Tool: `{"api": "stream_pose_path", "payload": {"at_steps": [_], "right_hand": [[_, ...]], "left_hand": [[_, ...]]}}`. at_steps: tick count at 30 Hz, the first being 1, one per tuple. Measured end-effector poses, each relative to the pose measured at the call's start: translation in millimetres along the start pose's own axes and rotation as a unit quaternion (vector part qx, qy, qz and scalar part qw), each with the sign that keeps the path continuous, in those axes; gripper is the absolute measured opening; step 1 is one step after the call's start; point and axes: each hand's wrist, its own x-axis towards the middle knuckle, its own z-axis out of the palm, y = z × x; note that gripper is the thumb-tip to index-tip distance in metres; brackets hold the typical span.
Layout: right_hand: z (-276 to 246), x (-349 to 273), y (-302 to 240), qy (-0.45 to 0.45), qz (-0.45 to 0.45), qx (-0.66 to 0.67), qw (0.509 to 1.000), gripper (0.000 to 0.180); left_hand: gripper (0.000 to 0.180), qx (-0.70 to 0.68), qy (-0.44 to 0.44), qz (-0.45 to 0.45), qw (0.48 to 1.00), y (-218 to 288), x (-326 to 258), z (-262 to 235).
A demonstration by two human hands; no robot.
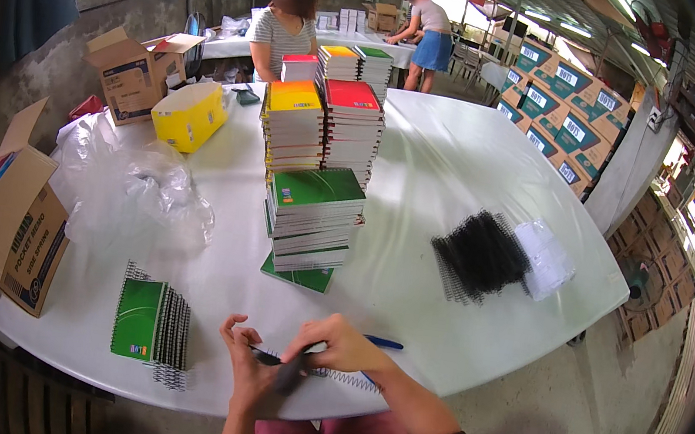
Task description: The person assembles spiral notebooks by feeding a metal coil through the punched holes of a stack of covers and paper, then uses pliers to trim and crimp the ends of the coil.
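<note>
My left hand (246,371) and right hand (336,346) pinch a spiral binding coil (344,378) at the table (460,162) edge, six o'clock; my fingers hide its middle. A blue pen (384,342) peeks out behind my right hand.

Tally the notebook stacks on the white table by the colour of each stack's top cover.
Green-topped stacks: 3
Red-topped stacks: 2
Yellow-and-orange-topped stacks: 2
Total: 7 stacks
</note>
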Motion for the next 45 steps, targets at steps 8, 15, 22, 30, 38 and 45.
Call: {"api": "stream_pose_path", "payload": {"at_steps": [8, 15, 22, 30, 38, 45], "right_hand": [[7.1, 14.6, 8.3, 0.029, 0.042, -0.105, 0.993, 0.03], [12.5, 28.1, 25.4, 0.05, 0.033, -0.094, 0.994, 0.026], [8.4, 24.7, 9.8, 0.054, 0.013, -0.175, 0.983, 0.027], [-73.6, -52.3, 39.3, 0.289, 0.184, -0.584, 0.736, 0.053], [33.9, -105.9, 3.1, 0.173, 0.213, -0.597, 0.754, 0.052], [42.1, -79.6, -30.7, 0.273, 0.058, -0.217, 0.935, 0.046]], "left_hand": [[0.104, -0.142, -0.032, -0.105, 0.984, 3.1, 0.8, -1.1], [0.101, -0.144, -0.065, -0.044, 0.986, -8.9, -6.1, 5.0], [0.086, -0.071, -0.092, -0.011, 0.993, 4.2, -0.1, 0.9], [0.025, -0.376, 0.002, -0.16, 0.913, -0.3, -0.6, -3.8], [0.059, -0.199, 0.166, -0.009, 0.966, 49.9, 29.4, -8.1], [0.072, -0.105, 0.199, 0.089, 0.97, 59.8, 36.1, -7.5]]}}
